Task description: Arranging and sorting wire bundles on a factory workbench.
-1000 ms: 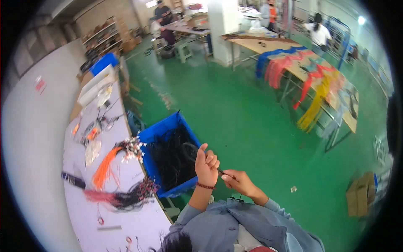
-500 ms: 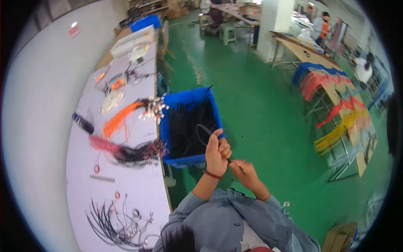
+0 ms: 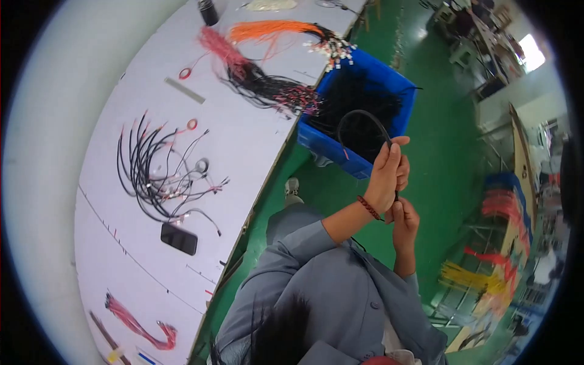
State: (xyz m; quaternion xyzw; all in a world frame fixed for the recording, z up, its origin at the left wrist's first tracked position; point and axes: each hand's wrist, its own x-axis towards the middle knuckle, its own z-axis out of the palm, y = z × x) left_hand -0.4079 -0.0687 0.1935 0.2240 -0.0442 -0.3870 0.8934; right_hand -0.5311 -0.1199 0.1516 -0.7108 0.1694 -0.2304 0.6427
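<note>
Fingers curled tight, the left hand (image 3: 391, 172) grips a smooth black cable (image 3: 360, 112) — its rounded loop arching over a blue plastic bin (image 3: 328, 146) of tangled black strands (image 3: 356, 91) — while the right hand (image 3: 406, 224) pinches it lower down.

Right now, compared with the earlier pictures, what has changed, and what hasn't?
The view has swung left over the white table, bringing the dark phone into sight. The left hand and right hand still hold the black cable; the blue bin remains beside the table.
</note>
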